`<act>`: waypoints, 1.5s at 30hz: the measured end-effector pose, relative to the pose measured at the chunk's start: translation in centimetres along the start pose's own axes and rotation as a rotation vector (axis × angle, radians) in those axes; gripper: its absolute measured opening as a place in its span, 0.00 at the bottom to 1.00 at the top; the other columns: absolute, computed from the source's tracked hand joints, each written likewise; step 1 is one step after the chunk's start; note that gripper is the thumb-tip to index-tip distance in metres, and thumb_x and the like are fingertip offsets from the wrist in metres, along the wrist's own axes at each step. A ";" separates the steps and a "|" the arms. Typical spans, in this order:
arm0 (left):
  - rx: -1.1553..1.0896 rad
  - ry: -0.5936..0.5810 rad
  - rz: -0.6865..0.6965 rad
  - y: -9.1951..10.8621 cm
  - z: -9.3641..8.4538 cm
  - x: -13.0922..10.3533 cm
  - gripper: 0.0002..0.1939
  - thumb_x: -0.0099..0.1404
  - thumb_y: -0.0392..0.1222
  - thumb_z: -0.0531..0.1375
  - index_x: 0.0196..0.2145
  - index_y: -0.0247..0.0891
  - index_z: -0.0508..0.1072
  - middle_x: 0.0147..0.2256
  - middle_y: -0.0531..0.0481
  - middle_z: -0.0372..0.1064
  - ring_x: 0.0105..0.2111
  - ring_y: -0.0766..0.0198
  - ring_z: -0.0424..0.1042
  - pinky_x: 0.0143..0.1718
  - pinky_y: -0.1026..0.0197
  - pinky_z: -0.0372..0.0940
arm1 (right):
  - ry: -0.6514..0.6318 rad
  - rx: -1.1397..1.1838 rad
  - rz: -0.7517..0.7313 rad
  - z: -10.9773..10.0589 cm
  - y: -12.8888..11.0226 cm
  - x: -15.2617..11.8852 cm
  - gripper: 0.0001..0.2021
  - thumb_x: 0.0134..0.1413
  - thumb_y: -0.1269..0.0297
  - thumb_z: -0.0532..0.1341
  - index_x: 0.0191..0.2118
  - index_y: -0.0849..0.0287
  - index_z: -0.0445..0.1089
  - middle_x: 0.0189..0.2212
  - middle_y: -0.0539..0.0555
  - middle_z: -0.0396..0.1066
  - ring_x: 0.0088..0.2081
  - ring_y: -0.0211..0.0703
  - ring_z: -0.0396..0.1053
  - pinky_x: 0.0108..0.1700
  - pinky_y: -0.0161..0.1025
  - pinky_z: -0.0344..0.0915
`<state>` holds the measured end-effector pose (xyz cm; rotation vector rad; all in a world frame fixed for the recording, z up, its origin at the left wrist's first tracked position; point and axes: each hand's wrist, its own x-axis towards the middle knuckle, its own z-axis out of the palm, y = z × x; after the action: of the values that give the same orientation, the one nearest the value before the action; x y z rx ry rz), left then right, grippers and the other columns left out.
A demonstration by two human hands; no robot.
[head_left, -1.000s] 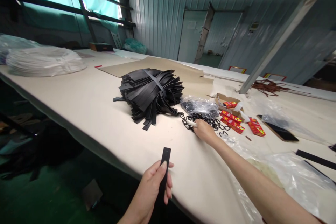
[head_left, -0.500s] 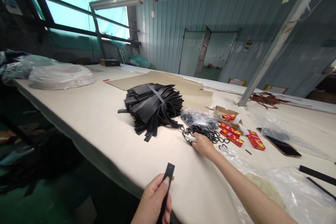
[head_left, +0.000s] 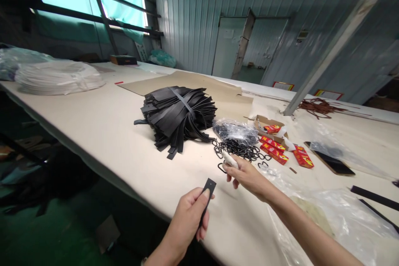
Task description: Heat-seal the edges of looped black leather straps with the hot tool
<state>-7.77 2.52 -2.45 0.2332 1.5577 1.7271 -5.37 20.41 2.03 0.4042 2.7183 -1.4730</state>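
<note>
My left hand (head_left: 190,213) grips a black strap (head_left: 209,187) near its end, which has a small hole. Above the table, my right hand (head_left: 241,170) is closed, with a white tube-like item (head_left: 230,159) between its thumb and fingers. A black ring (head_left: 221,168) shows at the fingertips, apparently held too. Just behind my right hand lies a pile of black rings (head_left: 238,149). To the left of that pile sits a large tied bundle of black straps (head_left: 179,114).
On the table (head_left: 102,129) are a clear plastic bag (head_left: 235,131), red boxes (head_left: 302,156), an open carton (head_left: 260,124), a phone (head_left: 333,163) and plastic sheeting (head_left: 349,216). A white coil (head_left: 59,78) lies far left; a metal post (head_left: 330,50) stands at right.
My right hand has drawn back from the ring pile, a ring now at its fingertips. My left hand has moved up and slightly right with the strap. The view has tilted down.
</note>
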 end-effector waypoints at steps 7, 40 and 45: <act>0.044 -0.105 0.031 -0.2 0.6 -2.6 0.18 0.62 0.53 0.52 0.33 0.34 0.69 0.10 0.61 0.54 0.08 0.75 0.50 0.10 0.73 0.45 | 0.002 0.310 -0.131 3.9 -1.3 -5.8 0.11 0.55 0.56 0.54 0.33 0.60 0.61 0.24 0.50 0.63 0.29 0.39 0.65 0.29 0.34 0.63; 0.604 0.046 0.539 -4.8 2.6 -8.7 0.07 0.63 0.42 0.52 0.33 0.38 0.67 0.31 0.48 0.67 0.32 0.60 0.66 0.35 0.60 0.60 | 0.517 0.415 -0.111 10.5 1.4 -16.5 0.11 0.56 0.58 0.57 0.29 0.59 0.66 0.22 0.48 0.62 0.24 0.36 0.61 0.27 0.29 0.61; 0.768 0.317 0.515 -5.8 2.3 -9.0 0.15 0.59 0.48 0.57 0.19 0.39 0.63 0.19 0.52 0.59 0.23 0.62 0.60 0.28 0.61 0.56 | 0.587 0.383 -0.158 10.7 2.9 -16.5 0.05 0.58 0.63 0.56 0.33 0.58 0.65 0.23 0.48 0.64 0.24 0.36 0.65 0.27 0.28 0.64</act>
<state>2.11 -1.90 -4.00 0.8327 2.5253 1.4769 10.21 9.50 -3.97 0.7548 2.9143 -2.2381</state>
